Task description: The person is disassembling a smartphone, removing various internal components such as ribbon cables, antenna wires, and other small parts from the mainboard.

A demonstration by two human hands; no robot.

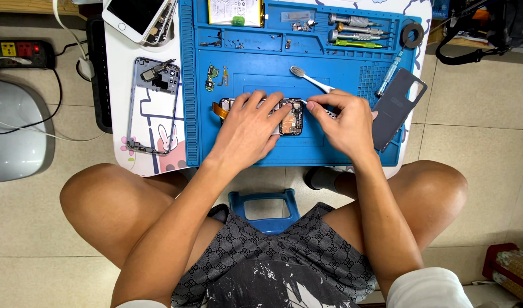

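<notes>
Head view: opened phone body [292, 118] — circuit board exposed, orange flex cable at its left end — lies flat at the middle of the blue repair mat [250, 142] on the surface. Left hand [247, 128] is spread over it, pressing it down. Right hand [344, 122] is pinched shut on a thin white tool [321, 108] at the phone's right edge. Likely light, stiff, fragile — best held by the frame edges. Toothbrush [310, 78] just beyond; grey back cover [397, 108] right.
</notes>
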